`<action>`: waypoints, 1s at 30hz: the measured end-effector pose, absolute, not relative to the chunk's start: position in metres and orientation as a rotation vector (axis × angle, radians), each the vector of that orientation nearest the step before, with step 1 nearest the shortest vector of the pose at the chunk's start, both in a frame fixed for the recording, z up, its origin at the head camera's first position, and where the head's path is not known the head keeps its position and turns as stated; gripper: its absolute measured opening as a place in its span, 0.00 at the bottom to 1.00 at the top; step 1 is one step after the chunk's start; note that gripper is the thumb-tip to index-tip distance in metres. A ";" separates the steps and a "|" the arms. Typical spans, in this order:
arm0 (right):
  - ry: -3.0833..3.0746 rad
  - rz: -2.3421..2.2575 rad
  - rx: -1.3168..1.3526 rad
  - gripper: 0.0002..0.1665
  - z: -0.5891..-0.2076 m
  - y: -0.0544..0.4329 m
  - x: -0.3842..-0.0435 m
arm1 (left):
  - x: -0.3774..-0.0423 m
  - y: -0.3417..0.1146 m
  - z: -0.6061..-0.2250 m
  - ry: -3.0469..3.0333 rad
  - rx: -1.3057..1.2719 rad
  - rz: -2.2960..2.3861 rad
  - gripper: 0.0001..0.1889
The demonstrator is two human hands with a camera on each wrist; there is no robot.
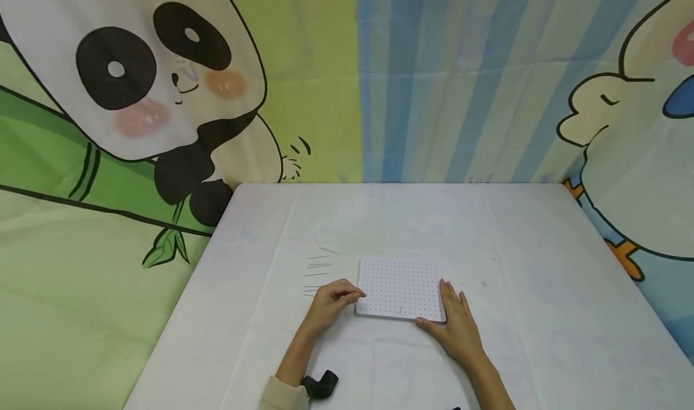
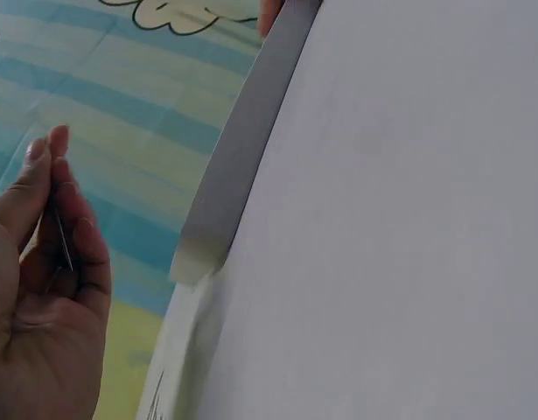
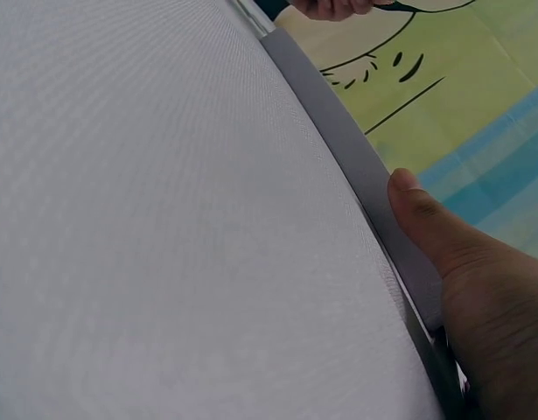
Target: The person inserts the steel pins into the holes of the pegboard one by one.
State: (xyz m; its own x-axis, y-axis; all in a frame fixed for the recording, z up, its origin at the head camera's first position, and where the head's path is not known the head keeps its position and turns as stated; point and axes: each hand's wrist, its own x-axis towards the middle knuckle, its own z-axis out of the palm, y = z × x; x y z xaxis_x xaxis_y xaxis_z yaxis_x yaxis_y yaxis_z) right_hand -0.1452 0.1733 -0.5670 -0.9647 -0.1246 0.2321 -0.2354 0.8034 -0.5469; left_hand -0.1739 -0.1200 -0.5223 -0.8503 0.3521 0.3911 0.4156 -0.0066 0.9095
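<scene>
A white board dotted with rows of small holes lies on the table. At its left edge my left hand pinches a thin needle-like pin between thumb and fingertips; the pin shows against the palm in the left wrist view. My right hand rests against the board's near right corner, fingers straight along the right side and thumb along the front side. In the right wrist view that thumb presses on the board's grey side. One thin pin stands up near the board's front edge.
Several thin dark pins lie spread in a loose column on the white table, left of the board. A black wrist device is on the left wrist. Behind the table hangs a printed cloth.
</scene>
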 end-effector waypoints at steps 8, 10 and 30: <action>-2.801 0.895 0.282 0.64 -0.570 0.175 -0.146 | -0.180 -0.075 -0.510 -2.052 -0.730 -2.128 0.03; -2.801 0.901 0.279 0.64 -0.571 0.175 -0.146 | -0.181 -0.066 -0.509 -2.050 -0.702 -2.118 0.04; -2.781 0.897 0.305 0.63 -0.570 0.177 -0.145 | -0.182 -0.036 -0.540 -2.120 -0.857 -1.768 0.03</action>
